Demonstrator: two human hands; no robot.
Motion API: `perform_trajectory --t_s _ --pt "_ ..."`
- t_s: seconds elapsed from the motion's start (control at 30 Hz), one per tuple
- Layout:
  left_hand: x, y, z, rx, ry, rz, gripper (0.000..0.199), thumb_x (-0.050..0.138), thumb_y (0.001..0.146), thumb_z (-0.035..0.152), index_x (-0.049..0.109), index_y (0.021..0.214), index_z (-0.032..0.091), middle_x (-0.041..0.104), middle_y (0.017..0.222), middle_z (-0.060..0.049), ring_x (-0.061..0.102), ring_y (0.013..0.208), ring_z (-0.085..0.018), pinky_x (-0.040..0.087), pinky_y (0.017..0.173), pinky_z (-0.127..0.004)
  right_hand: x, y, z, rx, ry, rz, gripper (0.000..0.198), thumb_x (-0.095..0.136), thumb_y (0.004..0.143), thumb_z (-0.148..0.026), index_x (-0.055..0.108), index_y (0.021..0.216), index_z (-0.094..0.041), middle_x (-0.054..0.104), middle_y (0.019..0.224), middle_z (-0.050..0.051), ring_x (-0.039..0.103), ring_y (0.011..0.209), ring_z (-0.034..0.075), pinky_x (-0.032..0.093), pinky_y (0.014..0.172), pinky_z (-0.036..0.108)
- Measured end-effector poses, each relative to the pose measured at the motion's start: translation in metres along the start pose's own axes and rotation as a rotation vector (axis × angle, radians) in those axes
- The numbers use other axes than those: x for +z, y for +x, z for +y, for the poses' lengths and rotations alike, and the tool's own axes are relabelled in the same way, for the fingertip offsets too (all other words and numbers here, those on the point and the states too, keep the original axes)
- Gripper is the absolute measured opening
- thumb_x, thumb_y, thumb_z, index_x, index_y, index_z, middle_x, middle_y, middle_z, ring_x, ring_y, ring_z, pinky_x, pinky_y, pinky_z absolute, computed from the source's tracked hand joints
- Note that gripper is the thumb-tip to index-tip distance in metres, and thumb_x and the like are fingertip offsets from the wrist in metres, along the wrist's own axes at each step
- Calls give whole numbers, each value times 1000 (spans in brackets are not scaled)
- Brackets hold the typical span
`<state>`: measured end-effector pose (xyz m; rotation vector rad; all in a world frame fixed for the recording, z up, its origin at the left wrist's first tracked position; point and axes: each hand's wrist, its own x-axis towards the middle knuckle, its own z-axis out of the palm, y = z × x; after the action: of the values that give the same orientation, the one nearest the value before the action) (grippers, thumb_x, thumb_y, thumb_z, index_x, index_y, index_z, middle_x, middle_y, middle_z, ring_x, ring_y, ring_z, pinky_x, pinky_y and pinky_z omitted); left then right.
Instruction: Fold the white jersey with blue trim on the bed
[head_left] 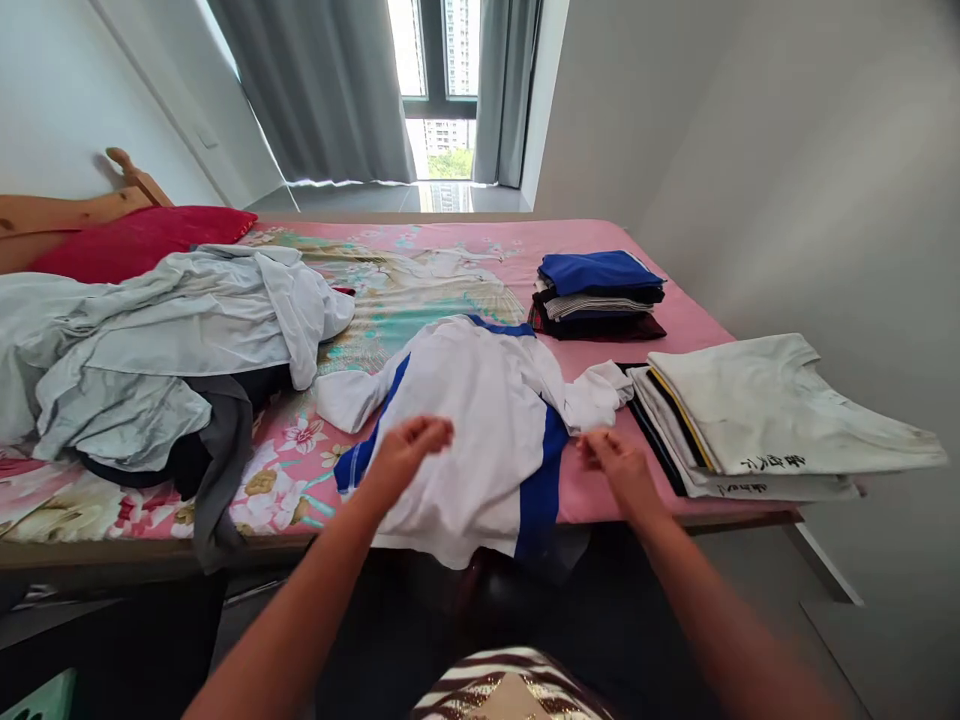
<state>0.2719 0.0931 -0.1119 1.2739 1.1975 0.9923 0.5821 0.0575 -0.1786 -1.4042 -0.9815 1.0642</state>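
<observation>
A white long-sleeved shirt with blue side panels lies spread on the bed, its blue collar toward the window and its hem over the near edge. My left hand hovers above the left part of the shirt, with loosely bent fingers and nothing seen in them. Beside the shirt's right blue panel, my right hand is over the pink sheet, just below the right sleeve. Its fingers are half curled and a little apart, holding nothing visible.
Folded dark clothes with a blue one on top are stacked at the back right. Nearer, a stack of pale folded shirts overhangs the bed's right edge. Loose grey and white clothes heap on the left, by a red pillow.
</observation>
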Motion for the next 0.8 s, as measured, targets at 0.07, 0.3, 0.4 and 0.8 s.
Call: perform_trajectory --t_s 0.07,0.3,0.4,0.8 --pt "14 -46 -62 -291 16 -203 39 66 69 52 66 74 13 65 73 -6 57 65 -14 43 63 -26 -3 -40 51 97 -185 -43 39 60 73 -55 61 66 -16 59 62 2 54 62 15 44 61 28" --pt "57 -121 -170 -636 -42 -202 48 68 65 51 66 95 14 65 84 -6 56 67 -13 38 60 -25 23 -99 119 211 -160 -117 43 66 66 -50 62 92 -17 66 91 9 60 83 22 45 77 33" --pt "72 -119 -166 -640 -80 -226 56 66 67 55 63 106 14 66 93 -8 57 72 -13 40 62 -24 30 -107 110 183 -212 -258 33 60 73 -49 60 78 -16 62 74 3 55 72 18 43 71 30" --pt "113 -137 -137 -430 -469 3 37 74 61 48 68 78 16 67 82 -5 60 68 -11 45 61 -22 34 -165 78 386 87 -166 29 68 64 -44 55 64 -18 56 60 -1 53 57 15 43 56 28"
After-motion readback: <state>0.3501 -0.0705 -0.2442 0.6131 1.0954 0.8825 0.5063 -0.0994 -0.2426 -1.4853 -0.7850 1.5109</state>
